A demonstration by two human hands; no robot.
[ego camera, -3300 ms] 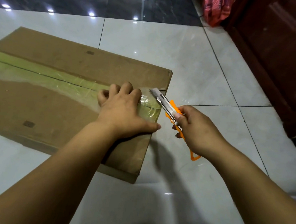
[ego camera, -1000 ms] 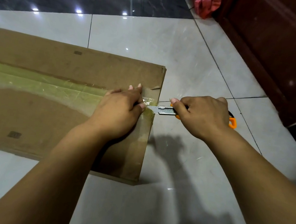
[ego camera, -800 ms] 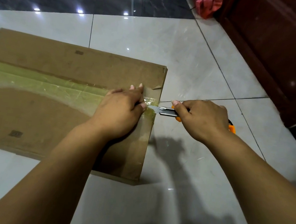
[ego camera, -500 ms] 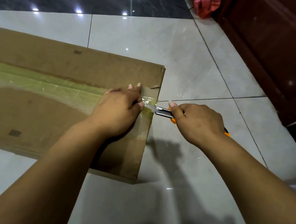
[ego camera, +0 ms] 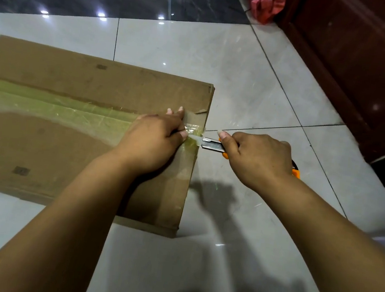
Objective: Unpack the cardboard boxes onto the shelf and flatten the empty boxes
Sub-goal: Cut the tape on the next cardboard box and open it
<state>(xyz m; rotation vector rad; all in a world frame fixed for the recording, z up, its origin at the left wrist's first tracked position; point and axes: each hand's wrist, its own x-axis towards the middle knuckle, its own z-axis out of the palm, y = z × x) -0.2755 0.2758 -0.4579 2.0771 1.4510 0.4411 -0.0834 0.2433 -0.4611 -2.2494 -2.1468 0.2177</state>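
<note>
Because the cardboard box (ego camera: pixel 70 121) lies flat on the pale tiled floor (ego camera: pixel 252 85), its taped seam runs left to right across the head view, ending at the box's right edge. A strip of yellowish clear tape (ego camera: pixel 59 110) covers that seam along the box's long axis. The left hand (ego camera: pixel 156 139) presses down on the tape near that right edge, fingers bent and lying on the cardboard; whether they pinch the tape cannot be told. Just beside it, off the box and over the floor, the right hand (ego camera: pixel 256 159) is wrapped tightly round an orange utility knife (ego camera: pixel 213 145), whose blade points left and meets the tape end at the edge, almost touching the left fingertips. The seam therefore stretches leftward from the knife, so a cut would likely travel toward the bracing hand, a risk to those fingers. A dark wooden cabinet (ego camera: pixel 361 68) stands to the right, with a red bag (ego camera: pixel 263 1) beyond it.
</note>
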